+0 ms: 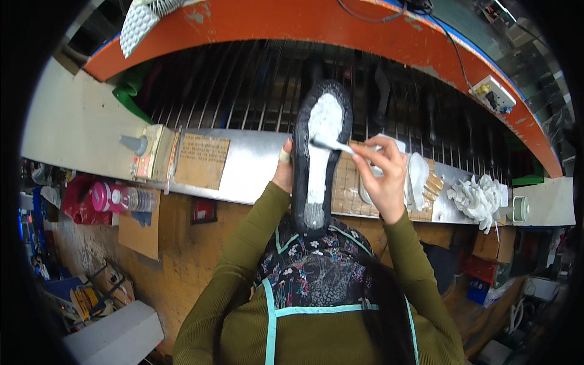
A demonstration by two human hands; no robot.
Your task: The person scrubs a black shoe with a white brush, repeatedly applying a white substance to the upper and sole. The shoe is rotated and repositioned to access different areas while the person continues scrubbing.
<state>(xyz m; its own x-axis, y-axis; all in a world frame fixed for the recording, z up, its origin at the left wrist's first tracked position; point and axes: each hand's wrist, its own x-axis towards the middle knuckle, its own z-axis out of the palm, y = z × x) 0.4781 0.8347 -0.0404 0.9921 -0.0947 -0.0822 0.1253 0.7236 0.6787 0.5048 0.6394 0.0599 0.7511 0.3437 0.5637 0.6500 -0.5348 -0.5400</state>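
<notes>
A worker's left hand point(283, 170) grasps a black shoe point(317, 173), underside up, toe toward 12 o'clock, before a metal ledge point(244, 172).
The thumb lies at the shoe's 9 o'clock edge, other fingers hidden; at 3 o'clock the right hand point(386, 173) pinches a brush point(333, 145). The shoe looks fairly light, stiff along its middle, perhaps slick where coated; its outer sides seem the safest hold.

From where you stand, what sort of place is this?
Probably a shoe-making workshop: the left hand holds a dark shoe-shaped piece, the right hand holds a small brush to it, and metal bars run beyond the bench.
</notes>
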